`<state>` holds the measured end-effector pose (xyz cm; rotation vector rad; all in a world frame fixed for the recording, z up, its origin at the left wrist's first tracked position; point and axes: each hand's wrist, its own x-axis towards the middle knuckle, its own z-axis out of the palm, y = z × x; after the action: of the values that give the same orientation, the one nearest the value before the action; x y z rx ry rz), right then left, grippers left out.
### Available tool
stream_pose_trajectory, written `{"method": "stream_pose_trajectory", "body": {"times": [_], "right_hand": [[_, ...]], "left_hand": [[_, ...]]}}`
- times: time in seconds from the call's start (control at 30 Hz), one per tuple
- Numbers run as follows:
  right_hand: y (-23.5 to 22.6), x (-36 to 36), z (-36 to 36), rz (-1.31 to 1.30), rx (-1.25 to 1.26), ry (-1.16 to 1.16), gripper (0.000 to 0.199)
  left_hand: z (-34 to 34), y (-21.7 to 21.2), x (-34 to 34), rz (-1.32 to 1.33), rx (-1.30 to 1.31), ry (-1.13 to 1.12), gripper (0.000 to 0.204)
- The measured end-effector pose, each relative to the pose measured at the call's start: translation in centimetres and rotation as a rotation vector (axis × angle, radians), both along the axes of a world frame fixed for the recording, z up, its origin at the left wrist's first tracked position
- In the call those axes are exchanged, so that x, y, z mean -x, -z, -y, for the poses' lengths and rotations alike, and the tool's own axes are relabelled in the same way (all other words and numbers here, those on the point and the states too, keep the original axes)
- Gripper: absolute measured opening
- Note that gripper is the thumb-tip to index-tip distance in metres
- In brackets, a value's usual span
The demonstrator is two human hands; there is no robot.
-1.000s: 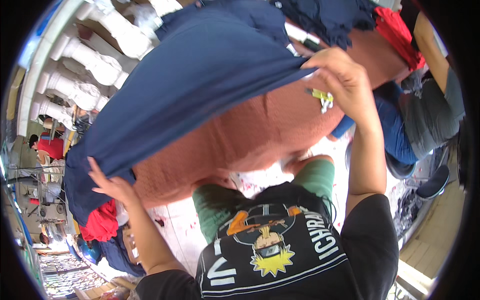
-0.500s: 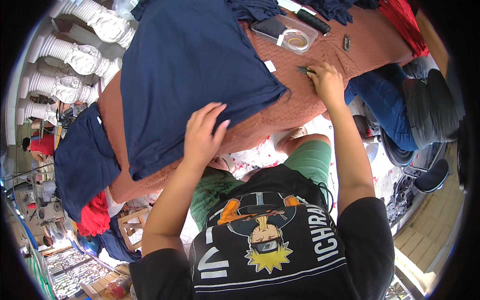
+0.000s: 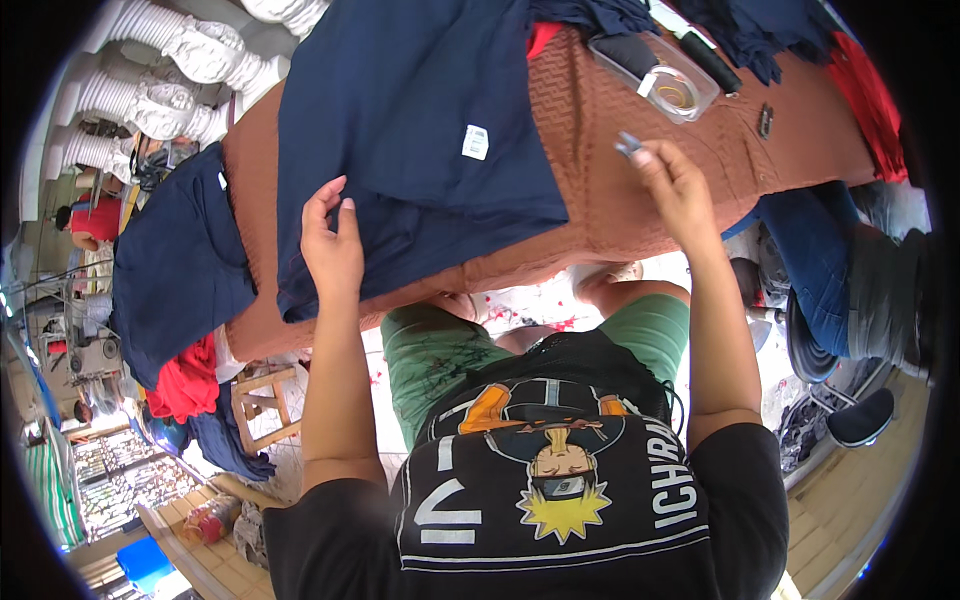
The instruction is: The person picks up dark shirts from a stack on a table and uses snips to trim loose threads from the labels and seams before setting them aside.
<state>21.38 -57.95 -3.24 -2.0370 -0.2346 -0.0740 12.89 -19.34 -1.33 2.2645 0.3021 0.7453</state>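
With the left hand (image 3: 333, 245) pressing flat on the navy cotton garment (image 3: 420, 130) and the right hand (image 3: 672, 180) pinching a small grey clip (image 3: 628, 145), the overhanging cloth is risking sliding off.

We see a navy blue garment (image 3: 420, 130) with a small white label (image 3: 476, 142) at its three o'clock side, spread on a rust-brown table cover (image 3: 640, 190) woven in a fine zigzag pattern. At nine o'clock hangs more navy cloth (image 3: 180, 270), with red fabric (image 3: 185, 385) below it at seven o'clock.
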Motion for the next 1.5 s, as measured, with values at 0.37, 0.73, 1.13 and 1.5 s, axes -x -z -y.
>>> {"method": "stream_pose_trajectory", "body": {"times": [0.37,0.73,1.13,1.5], "right_hand": [[-0.6,2.7,-6.5,0.133,0.3,-0.331,0.027],[-2.6,3.8,-3.8,0.052,0.394,-0.444,0.021],[-5.0,4.1,-6.8,0.016,-0.061,-0.278,0.029],[-0.4,5.4,-9.5,-0.274,-0.183,-0.198,0.019]], "left_hand": [[7.0,-0.9,-1.2,-0.055,-0.711,0.462,0.043],[5.7,0.2,-1.2,-0.184,0.07,0.964,0.011],[6.8,-3.2,0.4,-0.065,-0.04,0.681,0.015],[10.3,1.9,-0.2,-0.106,-0.242,0.518,0.023]]}}
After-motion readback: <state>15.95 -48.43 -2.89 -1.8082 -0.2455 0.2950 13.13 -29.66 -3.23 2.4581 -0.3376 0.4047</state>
